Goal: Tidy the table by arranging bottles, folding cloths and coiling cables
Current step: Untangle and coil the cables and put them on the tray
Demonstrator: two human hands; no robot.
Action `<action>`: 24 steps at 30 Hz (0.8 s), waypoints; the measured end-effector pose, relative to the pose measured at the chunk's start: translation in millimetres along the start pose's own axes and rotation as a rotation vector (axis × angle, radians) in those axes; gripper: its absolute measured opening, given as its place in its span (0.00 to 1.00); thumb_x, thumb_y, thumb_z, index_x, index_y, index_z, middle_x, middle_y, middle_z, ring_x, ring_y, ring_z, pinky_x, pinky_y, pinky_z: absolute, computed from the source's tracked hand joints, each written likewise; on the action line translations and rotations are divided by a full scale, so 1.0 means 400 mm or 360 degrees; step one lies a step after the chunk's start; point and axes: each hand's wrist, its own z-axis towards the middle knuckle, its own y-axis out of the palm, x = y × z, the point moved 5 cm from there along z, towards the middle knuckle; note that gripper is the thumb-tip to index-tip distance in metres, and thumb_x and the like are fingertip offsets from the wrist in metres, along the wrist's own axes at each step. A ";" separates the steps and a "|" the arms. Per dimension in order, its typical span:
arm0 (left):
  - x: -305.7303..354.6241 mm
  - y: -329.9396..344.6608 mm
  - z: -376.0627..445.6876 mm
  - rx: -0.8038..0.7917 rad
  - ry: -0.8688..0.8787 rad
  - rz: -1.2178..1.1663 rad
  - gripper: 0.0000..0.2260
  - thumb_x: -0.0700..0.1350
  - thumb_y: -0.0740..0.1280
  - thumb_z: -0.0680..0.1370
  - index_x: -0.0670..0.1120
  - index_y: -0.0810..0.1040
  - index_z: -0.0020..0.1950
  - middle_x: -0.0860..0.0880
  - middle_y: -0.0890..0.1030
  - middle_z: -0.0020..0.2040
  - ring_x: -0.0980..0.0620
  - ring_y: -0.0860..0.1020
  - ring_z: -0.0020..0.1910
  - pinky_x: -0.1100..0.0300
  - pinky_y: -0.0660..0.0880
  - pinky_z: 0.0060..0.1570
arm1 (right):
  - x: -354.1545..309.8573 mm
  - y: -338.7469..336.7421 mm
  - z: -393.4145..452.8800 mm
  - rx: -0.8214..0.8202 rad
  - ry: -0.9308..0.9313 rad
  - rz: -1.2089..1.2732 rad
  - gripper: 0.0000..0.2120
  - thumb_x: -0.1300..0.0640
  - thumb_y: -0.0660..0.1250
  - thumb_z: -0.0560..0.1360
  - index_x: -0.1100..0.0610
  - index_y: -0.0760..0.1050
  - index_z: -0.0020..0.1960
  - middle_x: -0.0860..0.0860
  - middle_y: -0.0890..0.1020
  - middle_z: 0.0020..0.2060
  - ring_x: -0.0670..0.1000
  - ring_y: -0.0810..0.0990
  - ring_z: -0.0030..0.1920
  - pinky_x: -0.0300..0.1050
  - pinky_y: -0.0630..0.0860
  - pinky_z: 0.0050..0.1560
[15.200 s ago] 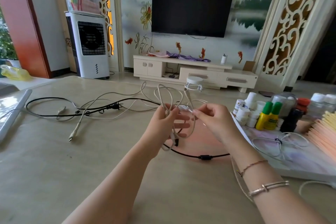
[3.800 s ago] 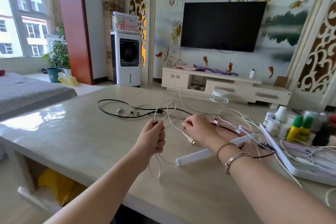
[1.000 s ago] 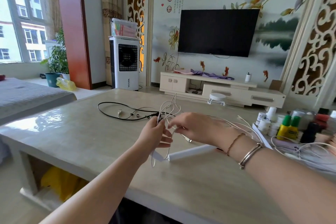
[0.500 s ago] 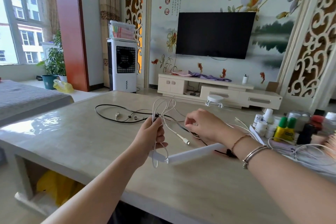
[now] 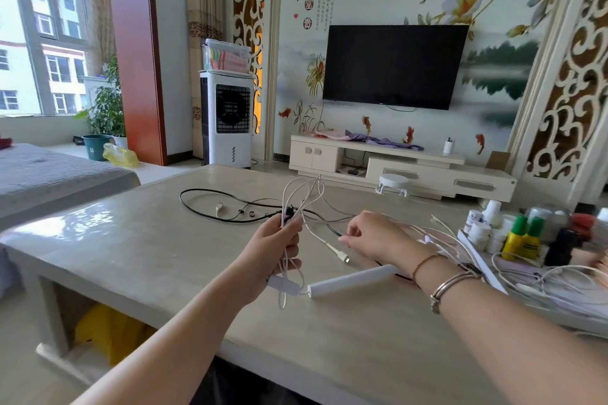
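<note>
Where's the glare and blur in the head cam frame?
Head view: window glare washes the table's near-left surface; motion blur smears the far-right edge by the bottles; wide-angle bowing bends the right wall panel. Left hand, gripping the white cable, and right hand are fairly sharp.

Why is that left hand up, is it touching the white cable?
Touching. The head view shows the left hand with fingers curled round the looped white cable, loops sticking out above and below the fist.
</note>
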 end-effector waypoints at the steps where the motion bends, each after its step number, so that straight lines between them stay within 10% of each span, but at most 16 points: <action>1: -0.001 -0.008 0.002 0.0038 0.0008 0.0020 0.10 0.47 0.62 0.80 0.47 0.68 0.40 0.55 0.64 0.29 0.57 0.63 0.25 0.63 0.70 0.29 | 0.001 -0.010 -0.003 0.0000 0.0014 0.0088 0.15 0.48 0.66 0.77 0.54 0.76 0.35 0.51 0.77 0.35 0.51 0.75 0.37 0.41 0.69 0.39; 11: -0.006 0.027 0.024 0.0189 0.0216 0.0283 0.10 0.45 0.54 0.83 0.45 0.69 0.44 0.50 0.68 0.35 0.59 0.64 0.25 0.64 0.67 0.30 | -0.105 -0.118 -0.030 -0.0167 -0.0088 0.1745 0.08 0.54 0.62 0.80 0.59 0.73 0.47 0.51 0.78 0.29 0.48 0.78 0.31 0.38 0.73 0.33; 24: -0.004 0.061 0.020 0.0060 0.0356 0.0351 0.08 0.43 0.55 0.83 0.47 0.74 0.53 0.50 0.80 0.54 0.57 0.71 0.40 0.67 0.66 0.37 | -0.137 -0.131 -0.032 -0.0221 -0.0208 0.2271 0.07 0.62 0.57 0.81 0.63 0.69 0.58 0.61 0.83 0.43 0.56 0.84 0.44 0.38 0.72 0.31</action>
